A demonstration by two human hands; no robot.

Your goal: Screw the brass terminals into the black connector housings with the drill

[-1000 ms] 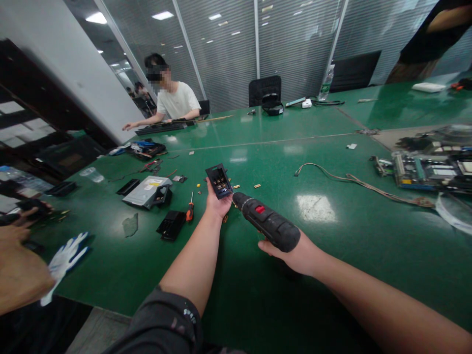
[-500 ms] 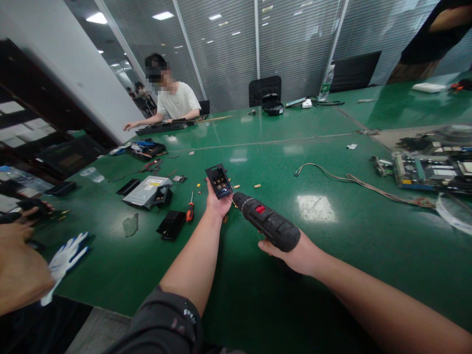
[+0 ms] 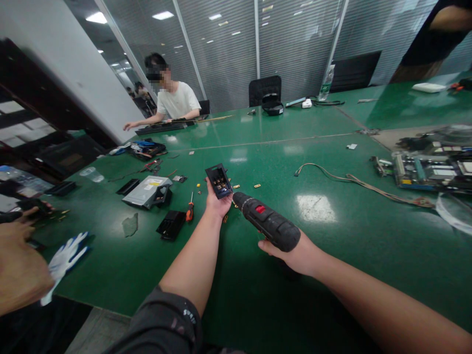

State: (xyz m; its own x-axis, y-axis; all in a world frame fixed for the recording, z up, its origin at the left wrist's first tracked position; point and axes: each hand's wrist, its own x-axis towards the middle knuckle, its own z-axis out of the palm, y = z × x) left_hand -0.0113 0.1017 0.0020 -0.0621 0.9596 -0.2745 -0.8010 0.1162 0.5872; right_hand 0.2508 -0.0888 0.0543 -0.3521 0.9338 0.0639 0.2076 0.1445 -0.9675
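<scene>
Cordless drill (image 3: 266, 221) lies in the right hand (image 3: 285, 255), fingers curled beneath its black body, its nose turned toward a small black bracket (image 3: 219, 181) that the left hand (image 3: 217, 202) holds up, fingers closed around its lower edge, seemingly to keep tool and part close together above the green desk (image 3: 332, 280). Orange-handled screwdriver (image 3: 190, 209) and a grey optical drive (image 3: 146, 191) lie toward 9 o'clock, a circuit board (image 3: 427, 172) sits at 3 o'clock, and a co-worker (image 3: 177, 101) in a white T-shirt works at 11 o'clock.
</scene>
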